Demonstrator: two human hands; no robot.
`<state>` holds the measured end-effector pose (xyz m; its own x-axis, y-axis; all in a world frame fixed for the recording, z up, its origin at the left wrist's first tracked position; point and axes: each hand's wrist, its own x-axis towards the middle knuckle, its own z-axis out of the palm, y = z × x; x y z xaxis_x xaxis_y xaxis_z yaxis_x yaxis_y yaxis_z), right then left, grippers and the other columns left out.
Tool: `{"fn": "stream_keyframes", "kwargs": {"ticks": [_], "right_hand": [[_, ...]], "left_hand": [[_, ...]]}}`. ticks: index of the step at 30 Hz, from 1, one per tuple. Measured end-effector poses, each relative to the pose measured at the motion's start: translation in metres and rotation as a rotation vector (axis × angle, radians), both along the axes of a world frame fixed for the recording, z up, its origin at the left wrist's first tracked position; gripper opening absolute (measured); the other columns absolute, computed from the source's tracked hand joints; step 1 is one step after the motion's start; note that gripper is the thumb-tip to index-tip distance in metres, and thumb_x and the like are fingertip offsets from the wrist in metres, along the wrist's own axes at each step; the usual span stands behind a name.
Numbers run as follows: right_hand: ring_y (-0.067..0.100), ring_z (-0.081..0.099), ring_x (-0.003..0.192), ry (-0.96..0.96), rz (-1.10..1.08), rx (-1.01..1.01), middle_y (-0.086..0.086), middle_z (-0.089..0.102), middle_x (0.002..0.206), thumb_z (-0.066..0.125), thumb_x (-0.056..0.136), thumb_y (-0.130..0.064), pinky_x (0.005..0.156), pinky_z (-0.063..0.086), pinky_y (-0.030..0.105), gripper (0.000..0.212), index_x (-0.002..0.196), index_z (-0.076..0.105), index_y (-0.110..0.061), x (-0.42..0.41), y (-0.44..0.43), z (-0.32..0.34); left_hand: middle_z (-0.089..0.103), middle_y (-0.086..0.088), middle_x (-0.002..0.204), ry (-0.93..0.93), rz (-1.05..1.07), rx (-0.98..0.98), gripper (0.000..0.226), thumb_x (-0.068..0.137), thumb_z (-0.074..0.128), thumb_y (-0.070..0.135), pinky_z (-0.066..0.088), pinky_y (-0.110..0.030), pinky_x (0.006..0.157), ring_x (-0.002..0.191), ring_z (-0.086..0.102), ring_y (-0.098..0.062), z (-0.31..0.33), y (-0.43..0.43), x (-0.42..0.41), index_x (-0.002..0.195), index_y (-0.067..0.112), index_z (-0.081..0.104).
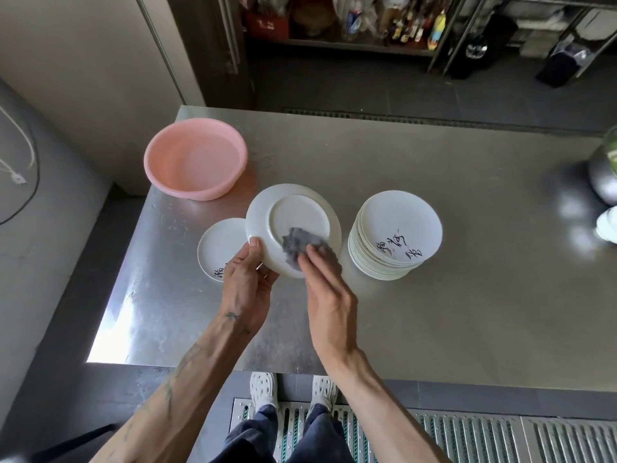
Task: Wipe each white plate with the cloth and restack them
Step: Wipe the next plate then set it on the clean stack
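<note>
- The left hand (248,279) has its grip closed on the near-left rim of the held plate (293,215). The thumb lies on the side facing the camera and the fingers curl behind, holding the plate above the desk (467,312).
- The plate is tilted with its underside and foot ring towards the camera, probably so the back can be wiped.
- The right hand (329,295) holds the grey cloth (295,243) bunched against the lower part of that underside. One finger presses on top and the others are lost in the folds, so its grip is closed on the cloth.
- The tall stack (397,235) of white plates with black brush lettering stands on the desk just right of the hands, seemingly those not yet wiped.
- The lone plate (220,248) lies face up on the left, partly hidden behind the held plate and left hand. It is likely the start of the wiped pile, so most of the task seems to remain.
- The pink basin (195,158) sits further back on the left, apart from the plates. I cannot tell whether it holds water.
- A metal bowl (604,175) stands at the far right edge, well clear.
- Nothing lies between the hands and either pile, though the lone plate sits near the desk's left edge.
</note>
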<state>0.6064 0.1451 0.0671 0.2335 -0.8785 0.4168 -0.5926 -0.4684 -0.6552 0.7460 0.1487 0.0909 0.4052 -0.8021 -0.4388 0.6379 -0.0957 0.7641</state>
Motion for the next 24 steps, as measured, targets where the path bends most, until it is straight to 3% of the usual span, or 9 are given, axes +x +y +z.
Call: {"fn": "stream_keyframes", "kwargs": {"ticks": [2,7,11,15,18,21,24], "right_hand": [[0.02,0.053,0.137,0.028,0.095,-0.044,0.008,0.06,0.142,0.064,0.088,0.016,0.116,0.04,0.031,0.047,0.13,0.067,-0.005,0.004,0.003,-0.003],[0.022,0.057,0.133,-0.045,-0.05,0.022,0.009,0.062,0.14,0.066,0.089,0.014,0.114,0.043,0.032,0.042,0.127,0.069,-0.003,0.001,-0.004,0.0],[0.021,0.053,0.137,0.027,0.116,-0.079,0.008,0.061,0.142,0.056,0.093,0.01,0.114,0.043,0.033,0.041,0.129,0.068,-0.005,0.011,0.008,-0.001],[0.016,0.054,0.135,-0.105,-0.042,0.05,0.007,0.06,0.143,0.064,0.095,0.007,0.114,0.043,0.031,0.039,0.132,0.066,-0.005,-0.008,-0.008,0.003],[0.008,0.061,0.123,-0.158,-0.107,0.156,-0.002,0.066,0.136,0.057,0.101,-0.003,0.104,0.047,0.023,0.033,0.131,0.067,-0.011,-0.02,-0.04,0.014],[0.007,0.065,0.105,-0.17,-0.14,0.222,-0.004,0.071,0.122,0.056,0.099,-0.002,0.091,0.051,0.027,0.029,0.123,0.07,-0.012,-0.025,-0.06,0.02],[0.003,0.059,0.125,-0.116,-0.109,0.198,-0.005,0.065,0.137,0.058,0.1,-0.004,0.105,0.044,0.019,0.032,0.13,0.068,-0.013,-0.018,-0.039,0.02]], "left_hand": [[0.073,-0.017,0.115,0.01,-0.002,-0.021,0.037,0.11,0.043,0.025,0.061,-0.032,0.083,0.101,0.07,-0.023,0.0,0.0,0.001,0.122,-0.001,0.067],[0.075,-0.008,0.11,0.005,0.019,-0.029,0.033,0.11,0.043,0.025,0.06,-0.031,0.084,0.098,0.071,-0.016,-0.001,-0.001,-0.001,0.116,0.008,0.071],[0.073,-0.011,0.104,0.005,-0.002,-0.04,0.032,0.11,0.044,0.025,0.059,-0.03,0.08,0.095,0.068,-0.02,0.0,-0.003,-0.003,0.106,0.008,0.071],[0.075,-0.002,0.106,-0.003,0.013,-0.029,0.031,0.109,0.045,0.025,0.059,-0.027,0.079,0.095,0.071,-0.012,0.0,-0.001,0.002,0.112,0.012,0.073],[0.075,0.001,0.107,-0.019,0.001,-0.005,0.031,0.11,0.046,0.025,0.058,-0.025,0.077,0.092,0.07,-0.009,-0.002,0.004,0.004,0.112,0.015,0.075],[0.074,-0.002,0.115,-0.008,-0.012,-0.014,0.033,0.11,0.045,0.025,0.059,-0.027,0.083,0.099,0.07,-0.011,-0.003,0.009,0.004,0.113,0.015,0.076],[0.074,-0.003,0.117,0.001,0.002,-0.02,0.032,0.11,0.045,0.024,0.059,-0.027,0.085,0.102,0.069,-0.012,-0.002,0.007,0.0,0.116,0.014,0.074]]}}
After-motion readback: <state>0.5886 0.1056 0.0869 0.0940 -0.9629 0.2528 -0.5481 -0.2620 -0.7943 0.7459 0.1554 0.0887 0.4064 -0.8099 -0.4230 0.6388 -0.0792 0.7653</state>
